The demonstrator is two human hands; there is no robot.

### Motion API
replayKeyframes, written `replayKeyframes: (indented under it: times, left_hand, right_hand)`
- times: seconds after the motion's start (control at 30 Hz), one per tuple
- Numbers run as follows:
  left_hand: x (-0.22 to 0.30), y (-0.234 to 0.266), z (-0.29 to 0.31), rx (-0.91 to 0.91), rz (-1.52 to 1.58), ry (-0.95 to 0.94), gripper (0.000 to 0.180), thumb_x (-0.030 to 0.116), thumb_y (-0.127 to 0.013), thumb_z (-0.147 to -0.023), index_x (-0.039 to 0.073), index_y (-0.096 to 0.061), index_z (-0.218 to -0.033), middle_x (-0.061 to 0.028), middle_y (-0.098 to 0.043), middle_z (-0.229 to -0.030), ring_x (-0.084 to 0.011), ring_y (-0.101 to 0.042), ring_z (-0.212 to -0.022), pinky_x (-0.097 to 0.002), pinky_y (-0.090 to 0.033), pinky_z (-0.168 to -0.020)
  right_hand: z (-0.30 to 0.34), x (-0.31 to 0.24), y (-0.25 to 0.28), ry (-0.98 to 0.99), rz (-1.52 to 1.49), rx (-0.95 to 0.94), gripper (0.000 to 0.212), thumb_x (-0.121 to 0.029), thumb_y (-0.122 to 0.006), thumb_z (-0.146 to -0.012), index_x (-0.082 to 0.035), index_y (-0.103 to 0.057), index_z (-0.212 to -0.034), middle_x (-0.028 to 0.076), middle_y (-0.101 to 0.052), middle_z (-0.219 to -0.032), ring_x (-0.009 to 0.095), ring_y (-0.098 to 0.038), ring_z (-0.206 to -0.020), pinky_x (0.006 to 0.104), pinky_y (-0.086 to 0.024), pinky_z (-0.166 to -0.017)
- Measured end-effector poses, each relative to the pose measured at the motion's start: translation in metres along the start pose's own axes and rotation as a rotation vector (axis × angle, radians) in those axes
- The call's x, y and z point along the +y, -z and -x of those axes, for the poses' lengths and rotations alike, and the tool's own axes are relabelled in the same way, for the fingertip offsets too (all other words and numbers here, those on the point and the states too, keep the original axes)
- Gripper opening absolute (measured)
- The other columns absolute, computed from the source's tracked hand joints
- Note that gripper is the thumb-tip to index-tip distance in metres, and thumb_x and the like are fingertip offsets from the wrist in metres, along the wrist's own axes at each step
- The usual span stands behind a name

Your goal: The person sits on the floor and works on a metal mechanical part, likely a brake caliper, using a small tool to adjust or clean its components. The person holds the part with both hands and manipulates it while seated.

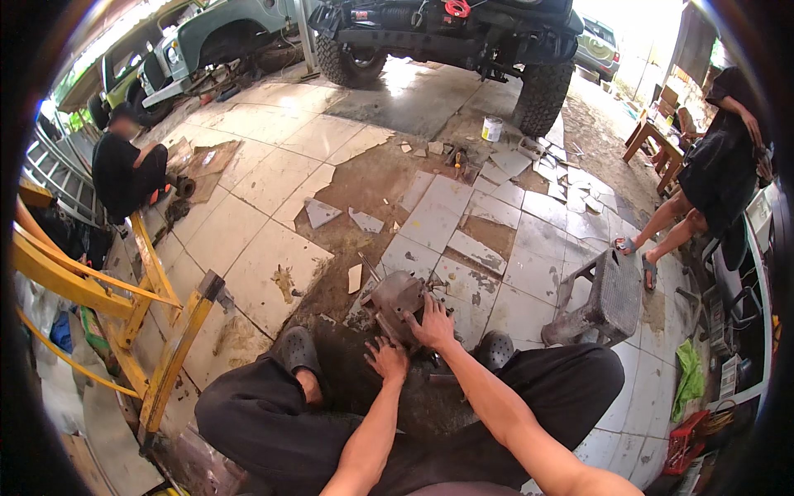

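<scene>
A grey-brown cast metal housing [395,291], grimy and rounded at its far end, lies on the floor between my feet. My right hand [432,323] rests against its right side, fingers spread and stretched out. Close to its near end is my left hand [386,361], fingers apart; whether its fingertips touch the metal I cannot tell. Neither hand grips anything that shows. Small dark parts beside my right wrist are partly hidden by my arm.
A grey step stool [608,289] stands to the right, near a standing person [718,157]. At left are a yellow metal frame [169,364] and a crouching person [124,165]. Broken tiles [321,212], a screwdriver [457,164] and a white can [492,128] lie ahead, before a raised vehicle [447,41].
</scene>
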State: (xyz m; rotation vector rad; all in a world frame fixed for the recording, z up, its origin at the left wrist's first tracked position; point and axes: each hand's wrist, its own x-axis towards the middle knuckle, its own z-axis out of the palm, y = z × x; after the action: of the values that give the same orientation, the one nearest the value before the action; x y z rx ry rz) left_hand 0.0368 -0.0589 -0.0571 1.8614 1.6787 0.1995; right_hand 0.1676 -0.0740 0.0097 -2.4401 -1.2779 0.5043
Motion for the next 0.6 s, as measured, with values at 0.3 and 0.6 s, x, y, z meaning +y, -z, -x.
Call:
replayKeyframes:
  times: [0.3,0.6]
  left_hand:
    - [-0.005,-0.003,0.003,0.025,-0.032,-0.021,0.058,0.036,-0.043,-0.096,0.001,-0.043,-0.143,-0.0153,-0.035,-0.153,-0.0414,-0.015,-0.146,-0.0575,-0.010,-0.117]
    - [-0.003,0.004,0.006,0.007,-0.031,-0.006,0.055,0.033,-0.038,-0.098,0.002,-0.043,-0.143,-0.0170,-0.037,-0.152,-0.0417,-0.016,-0.146,-0.0568,-0.008,-0.117]
  right_hand:
    - [-0.007,-0.004,0.000,0.009,-0.008,-0.010,0.097,-0.071,-0.044,-0.087,-0.002,-0.020,-0.151,0.025,-0.039,-0.147,0.038,-0.036,-0.137,0.0621,-0.029,-0.106]
    - [-0.004,-0.006,0.001,0.002,-0.003,-0.009,0.093,-0.066,-0.047,-0.088,-0.002,-0.021,-0.150,0.024,-0.038,-0.148,0.039,-0.035,-0.137,0.0604,-0.028,-0.107]
